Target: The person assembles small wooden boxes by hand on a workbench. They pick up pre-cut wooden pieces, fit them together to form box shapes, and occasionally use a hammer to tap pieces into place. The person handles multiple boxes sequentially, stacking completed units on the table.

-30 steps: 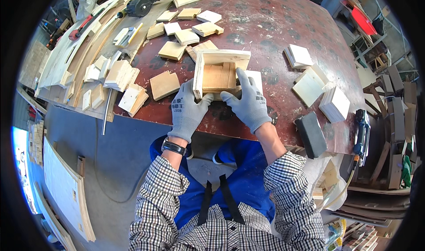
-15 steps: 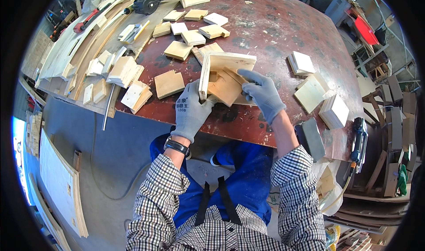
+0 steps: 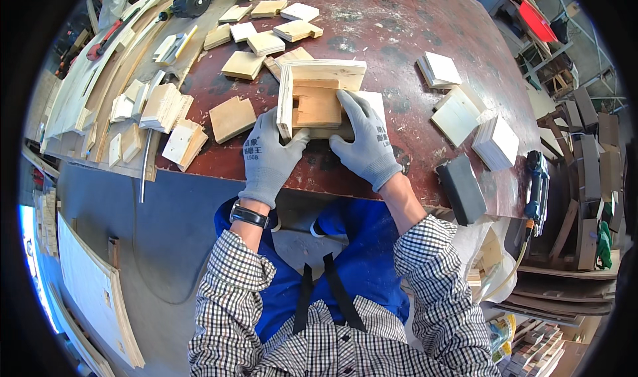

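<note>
In front of me at the table's near edge stands a plywood corner assembly (image 3: pixel 355 73), with upright boards at its left and back. A notched orange-brown plywood block (image 3: pixel 319 106) sits inside it against the left board. My left hand (image 3: pixel 272 156), in a grey glove, grips the left board from outside, its thumb at the lower front corner. My gloved right hand (image 3: pixel 365 144) is closed on the block's right side, with the fingers on top and the thumb low in front. A pale board shows behind the right hand. The right fingertips are partly hidden.
Loose plywood blocks (image 3: pixel 266 43) lie across the far left of the red-brown table (image 3: pixel 392 38). More block stacks (image 3: pixel 496 142) stand at right, near a dark grey block (image 3: pixel 461 189) and an air tool (image 3: pixel 537 184). A metal bar (image 3: pixel 145 168) juts over the left edge.
The notched block has turned from tilted to square inside the corner assembly. My right hand has moved left and down along its side. The whole view has shifted slightly.
</note>
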### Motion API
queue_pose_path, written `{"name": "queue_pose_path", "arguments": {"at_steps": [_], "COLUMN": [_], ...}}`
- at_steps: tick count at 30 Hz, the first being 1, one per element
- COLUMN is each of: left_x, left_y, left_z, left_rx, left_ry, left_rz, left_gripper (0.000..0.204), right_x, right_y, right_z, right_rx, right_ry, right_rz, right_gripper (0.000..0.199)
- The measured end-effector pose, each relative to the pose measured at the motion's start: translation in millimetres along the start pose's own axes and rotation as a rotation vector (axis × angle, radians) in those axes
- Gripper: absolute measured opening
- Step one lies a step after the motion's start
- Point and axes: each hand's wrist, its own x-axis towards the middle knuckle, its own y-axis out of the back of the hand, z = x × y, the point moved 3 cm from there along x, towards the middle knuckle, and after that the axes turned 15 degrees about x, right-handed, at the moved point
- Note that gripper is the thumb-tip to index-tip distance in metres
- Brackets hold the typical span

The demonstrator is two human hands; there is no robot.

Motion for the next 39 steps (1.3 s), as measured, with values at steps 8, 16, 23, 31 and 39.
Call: {"name": "queue_pose_path", "arguments": {"at_steps": [8, 16, 23, 31, 39], "left_x": [3.9, 3.1, 2.9, 2.7, 1.1], "left_y": [-2.7, -4.9, -7.2, -4.0, -1.2], "left_z": [-7.0, -7.2, -10.1, -7.3, 0.3], "left_rx": [0.106, 0.231, 0.168, 0.16, 0.117], "left_ry": [0.037, 0.013, 0.043, 0.084, 0.11], "left_rz": [-0.016, -0.012, -0.019, -0.04, -0.024], "left_gripper": [0.064, 0.057, 0.057, 0.049, 0.048], "right_x": [3.1, 3.4, 2.5, -1.5, 7.1], "right_y": [0.3, -6.1, -15.4, -14.5, -7.6], "right_z": [1.5, -6.9, 2.3, 3.8, 5.2], "right_rx": [0.057, -0.054, -0.059, -0.191, -0.18], "right_ry": [-0.022, -0.009, -0.053, -0.02, -0.097], "right_rz": [-0.019, 0.012, 0.102, 0.024, -0.042], "right_gripper": [0.075, 0.09, 0.086, 0.08, 0.078]}}
